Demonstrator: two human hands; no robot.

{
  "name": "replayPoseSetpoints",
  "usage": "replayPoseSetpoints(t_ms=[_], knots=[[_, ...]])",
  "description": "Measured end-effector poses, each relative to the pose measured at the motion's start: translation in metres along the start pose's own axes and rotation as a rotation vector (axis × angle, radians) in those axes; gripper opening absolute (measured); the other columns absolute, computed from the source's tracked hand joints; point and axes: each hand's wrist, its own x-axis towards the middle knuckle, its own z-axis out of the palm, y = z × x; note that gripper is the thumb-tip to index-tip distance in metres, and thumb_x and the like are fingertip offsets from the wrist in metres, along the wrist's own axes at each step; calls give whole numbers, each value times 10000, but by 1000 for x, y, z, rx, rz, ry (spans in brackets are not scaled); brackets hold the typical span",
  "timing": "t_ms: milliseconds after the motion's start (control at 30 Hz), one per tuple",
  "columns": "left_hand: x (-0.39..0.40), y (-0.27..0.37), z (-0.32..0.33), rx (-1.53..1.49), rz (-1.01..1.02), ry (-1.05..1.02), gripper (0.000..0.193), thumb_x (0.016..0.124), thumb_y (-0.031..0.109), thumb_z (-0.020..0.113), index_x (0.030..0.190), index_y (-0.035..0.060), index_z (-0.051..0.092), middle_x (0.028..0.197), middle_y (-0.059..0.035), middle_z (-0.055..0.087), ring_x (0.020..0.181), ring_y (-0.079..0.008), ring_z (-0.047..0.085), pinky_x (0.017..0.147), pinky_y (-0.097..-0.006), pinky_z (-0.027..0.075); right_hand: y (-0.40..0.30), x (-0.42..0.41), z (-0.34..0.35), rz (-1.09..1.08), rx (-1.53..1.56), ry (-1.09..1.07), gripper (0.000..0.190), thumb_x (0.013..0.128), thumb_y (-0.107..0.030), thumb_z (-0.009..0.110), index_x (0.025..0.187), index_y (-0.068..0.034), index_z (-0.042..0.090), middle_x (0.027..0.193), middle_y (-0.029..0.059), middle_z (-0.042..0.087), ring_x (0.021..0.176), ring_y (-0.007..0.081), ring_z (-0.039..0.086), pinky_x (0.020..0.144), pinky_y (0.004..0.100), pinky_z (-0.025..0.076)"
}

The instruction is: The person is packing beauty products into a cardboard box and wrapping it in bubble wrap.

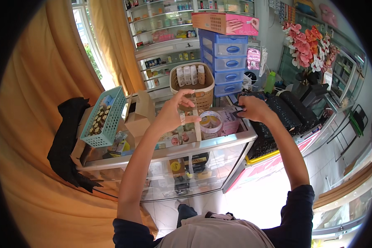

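Observation:
My left hand (176, 112) is above the glass display counter (201, 144), thumb and fingers apart. A glossy, see-through strip shows against the base of its thumb; whether it is tape is unclear. My right hand (251, 108) holds scissors (239, 112) by their dark handles, at the counter's right end; the blades are hard to make out. Between the hands, a large roll of tape (220, 121) with a white rim rests on the counter beside a pink package (231, 122). Behind my left hand stands a beige woven-look basket (201, 98) holding several white-capped bottles (187, 75).
To the left are a teal basket (107, 136) and an open cardboard box (141, 116). Blue plastic drawers (231, 63) carry a pink box (226, 24) at the back. Black wrapped bundles (282, 108) and artificial flowers (307, 46) stand right. An orange curtain (34, 108) hangs left.

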Motion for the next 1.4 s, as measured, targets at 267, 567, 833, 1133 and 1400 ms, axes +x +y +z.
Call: replayPoseSetpoints(t_ms=[267,567,833,1133,1400], knots=[[-1,-1,3,-140,-41,-10,749,666,172,826,1296,162,421,861,3,650,914,-124,587,903,-340,413,6,5,-54,-56,539,-188,288,704,-167,738,873,-2,575,781,37,598,683,103,531,599,251,429],[-1,-2,6,-157,-36,-5,761,674,138,818,1313,157,404,841,-16,653,892,-132,613,912,-360,420,-12,13,-55,-119,629,-280,291,746,-232,715,873,7,611,784,35,611,679,82,532,596,218,402],[-4,-7,8,-152,21,18,726,696,169,798,1299,136,395,842,-26,660,855,-154,606,826,-337,436,-5,12,-63,-54,606,-256,174,777,-129,675,878,-9,599,820,20,637,728,72,571,649,207,431],[-6,-3,8,-148,26,18,744,702,176,801,1311,135,375,833,-21,657,789,-132,590,814,-311,437,-10,13,-61,-100,623,-342,152,786,-125,680,856,-11,610,821,32,655,754,59,594,670,178,432],[-6,0,9,-158,28,19,735,705,185,800,1308,136,383,834,-22,659,773,-119,570,801,-294,438,-8,22,-57,-132,650,-361,113,772,-89,671,832,-4,629,771,14,657,691,42,580,601,177,402]])
